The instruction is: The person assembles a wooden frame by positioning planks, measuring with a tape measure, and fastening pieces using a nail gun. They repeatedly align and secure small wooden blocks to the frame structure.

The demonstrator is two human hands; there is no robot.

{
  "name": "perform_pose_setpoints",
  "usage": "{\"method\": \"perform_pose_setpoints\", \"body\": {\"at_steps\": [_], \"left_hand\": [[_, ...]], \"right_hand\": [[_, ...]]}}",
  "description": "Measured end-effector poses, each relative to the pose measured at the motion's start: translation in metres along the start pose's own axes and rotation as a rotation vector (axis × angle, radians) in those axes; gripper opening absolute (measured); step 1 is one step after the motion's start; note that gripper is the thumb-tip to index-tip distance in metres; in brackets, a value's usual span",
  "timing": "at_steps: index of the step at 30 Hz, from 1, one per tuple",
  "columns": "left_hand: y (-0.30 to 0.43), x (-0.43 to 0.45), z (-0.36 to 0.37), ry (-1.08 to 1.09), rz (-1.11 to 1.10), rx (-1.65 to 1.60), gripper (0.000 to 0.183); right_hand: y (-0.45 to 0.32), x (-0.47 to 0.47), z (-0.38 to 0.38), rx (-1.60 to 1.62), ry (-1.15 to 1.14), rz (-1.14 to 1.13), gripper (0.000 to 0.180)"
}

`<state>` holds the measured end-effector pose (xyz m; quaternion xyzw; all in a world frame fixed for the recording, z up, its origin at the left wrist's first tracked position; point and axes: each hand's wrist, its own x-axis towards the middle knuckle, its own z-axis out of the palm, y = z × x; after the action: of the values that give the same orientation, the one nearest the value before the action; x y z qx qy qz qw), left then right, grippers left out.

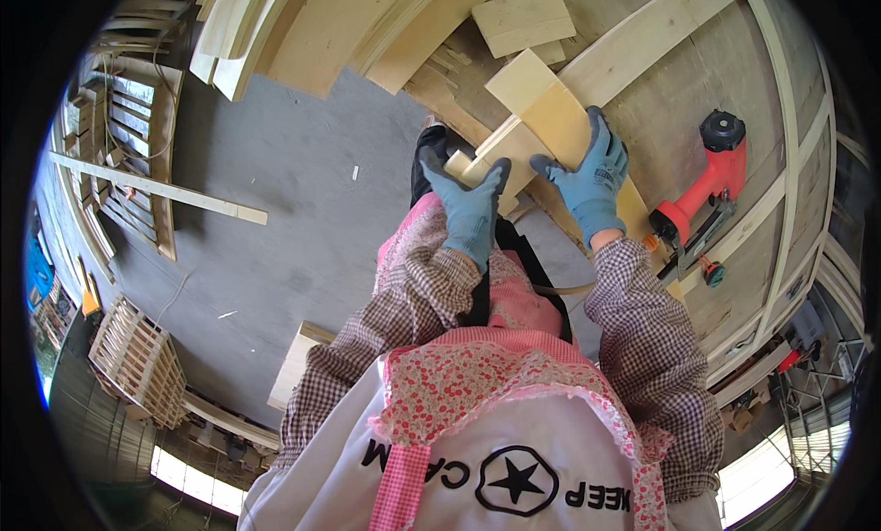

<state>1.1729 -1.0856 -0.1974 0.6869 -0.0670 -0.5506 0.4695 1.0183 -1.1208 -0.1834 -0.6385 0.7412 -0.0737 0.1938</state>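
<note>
My left hand (468,204), in a blue-grey work glove, grips the near end of a short stack of wood boards (513,145) between thumb and fingers. My right hand (592,176), gloved the same way, spans a yellowish wood board (554,114), thumb on one side and fingers along its far edge. The stack butts against or lies on that board; I cannot tell which. Both sit over a wooden worktop (688,63). To the right of my right hand lies a red and black pneumatic nail gun (719,166), with an orange fitting at its handle end.
Long boards (316,35) are piled ahead on the left. Offcuts (523,21) lie beyond my hands. Wood strips (791,138) frame the worktop's right side. On the grey floor (275,145) at left, a slatted wooden frame (138,138) stands with a batten (165,190) jutting out. A crate (138,362) is behind.
</note>
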Motion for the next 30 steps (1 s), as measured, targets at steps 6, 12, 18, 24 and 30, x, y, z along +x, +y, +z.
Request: {"method": "perform_pose_setpoints", "body": {"at_steps": [6, 12, 18, 24, 30], "left_hand": [[0.108, 0.04, 0.012, -0.225, 1.14, 0.703, 0.059], [0.157, 0.123, 0.108, -0.499, 1.374, 1.434, 0.041], [0.143, 0.124, 0.127, -0.483, 1.248, 1.839, 0.056], [0.152, 0.111, 0.101, -0.508, 1.024, 1.798, 0.062], [0.162, 0.105, 0.108, -0.47, 1.462, 1.8, 0.073]], "right_hand": [[0.001, 0.0, -0.003, 0.027, -0.038, 0.1, 0.106], [-0.003, 0.001, -0.002, -0.027, -0.068, 0.138, 0.109], [-0.003, 0.002, -0.002, -0.028, -0.056, 0.143, 0.107], [-0.004, 0.002, -0.005, -0.032, -0.059, 0.154, 0.106], [-0.004, 0.004, -0.006, -0.02, -0.036, 0.136, 0.106]]}}
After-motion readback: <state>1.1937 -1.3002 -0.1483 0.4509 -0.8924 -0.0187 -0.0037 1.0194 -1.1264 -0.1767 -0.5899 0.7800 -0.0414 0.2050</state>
